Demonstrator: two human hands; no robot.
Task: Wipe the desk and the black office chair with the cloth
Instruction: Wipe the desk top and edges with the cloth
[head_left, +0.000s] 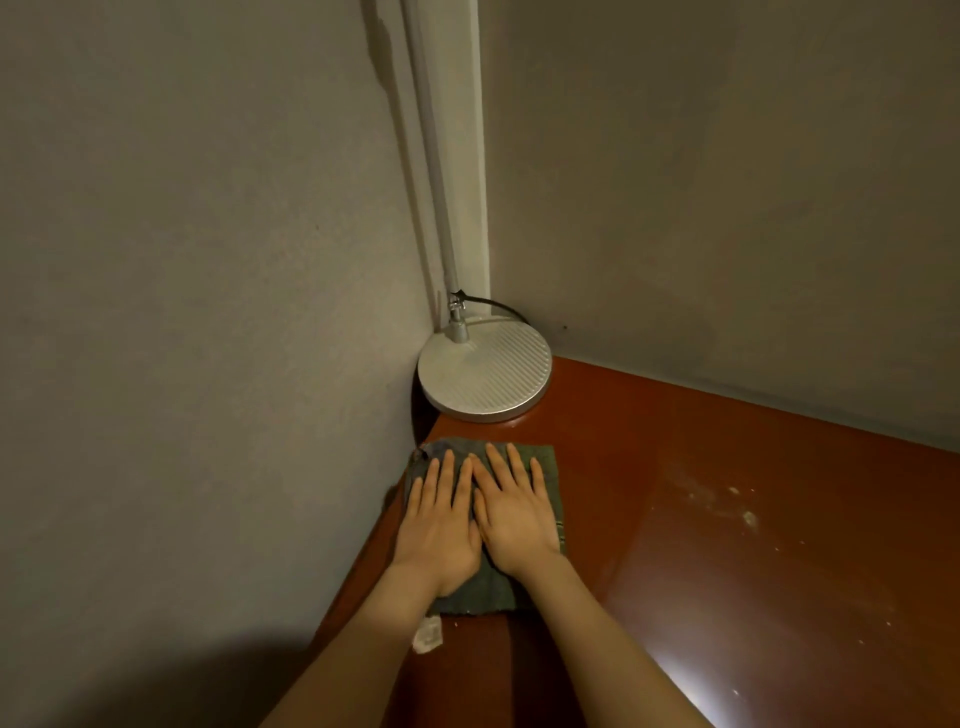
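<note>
Both the left hand (439, 525) and right hand (517, 519) pressed the cloth (483, 590) flat on the surface (727, 519), fingers (448, 473) straight and spread; a forward stroke might bump the lamp base (485, 374) just beyond the fingertips.

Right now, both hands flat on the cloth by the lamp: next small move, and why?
Probably slide the cloth right across the desk, both hands pressing. The left hand and right hand lie flat on it, the wall hems it on the left, the lamp base stands just ahead, and pale specks lie to the right.
</note>
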